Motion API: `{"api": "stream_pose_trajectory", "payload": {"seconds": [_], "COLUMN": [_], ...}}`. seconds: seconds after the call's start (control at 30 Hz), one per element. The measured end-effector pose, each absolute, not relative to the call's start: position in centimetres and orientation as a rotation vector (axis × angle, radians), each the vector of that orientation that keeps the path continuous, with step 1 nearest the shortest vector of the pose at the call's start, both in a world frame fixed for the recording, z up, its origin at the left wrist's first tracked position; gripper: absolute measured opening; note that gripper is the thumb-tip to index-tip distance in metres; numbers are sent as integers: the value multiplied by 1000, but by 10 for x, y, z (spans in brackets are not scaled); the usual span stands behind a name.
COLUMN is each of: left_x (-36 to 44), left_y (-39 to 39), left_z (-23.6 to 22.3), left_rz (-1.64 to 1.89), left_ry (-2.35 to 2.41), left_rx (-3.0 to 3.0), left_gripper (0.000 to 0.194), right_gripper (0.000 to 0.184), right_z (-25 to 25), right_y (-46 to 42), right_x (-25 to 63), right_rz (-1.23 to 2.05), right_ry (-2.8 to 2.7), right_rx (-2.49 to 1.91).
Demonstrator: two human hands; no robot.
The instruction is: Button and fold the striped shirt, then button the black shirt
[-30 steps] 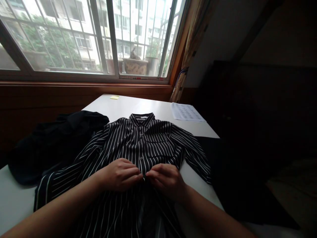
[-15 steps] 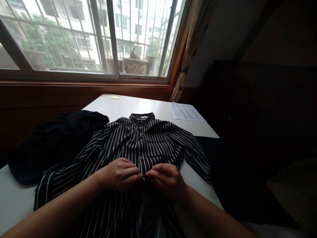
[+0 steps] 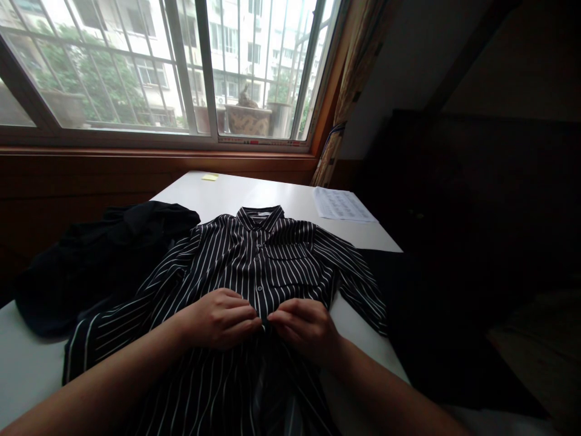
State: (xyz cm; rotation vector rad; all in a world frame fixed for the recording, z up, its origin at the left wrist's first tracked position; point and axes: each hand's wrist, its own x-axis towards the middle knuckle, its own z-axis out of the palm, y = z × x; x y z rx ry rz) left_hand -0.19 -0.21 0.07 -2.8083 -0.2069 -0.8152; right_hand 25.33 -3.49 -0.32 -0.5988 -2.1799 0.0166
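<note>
- In the head view, a black long-sleeved shirt with white stripes lies front side up on a white table, its collar pointing to the window.
- The left hand has its fingers bent and pressed together, and the fingertips pinch the shirt at the middle of its front.
- The right hand is closed in a similar manner, just beside the left one, and it pinches the front too; what exactly lies between the fingertips is too small and dark to tell.
- Above the hands, a round button is visible on the front, and a chest pocket is on the right.
- Below the hands, the two front edges appear to be apart, but this part is dark.
- To the left of the shirt, a heap of dark clothing lies near the sleeve.
- At the far part of the table are a yellow sticky note and printed paper sheets, near the patterned curtain.
</note>
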Motion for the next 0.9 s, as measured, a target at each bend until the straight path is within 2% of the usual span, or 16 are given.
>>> {"api": "stream_pose_trajectory", "payload": {"seconds": [0.6, 0.9], "left_x": [-2, -3], "left_y": [-2, -1], "left_z": [1, -2], "left_rz": [-800, -818], "left_ry": [-195, -202], "left_rx": [-2804, -2814], "left_gripper": [11, 12], "right_gripper": [8, 9], "right_z": [-1, -10], "right_y": [-36, -36], "right_x": [252, 249], "right_rz": [32, 197], "right_ry": [-2175, -2088], "right_rx": [-622, -662]}}
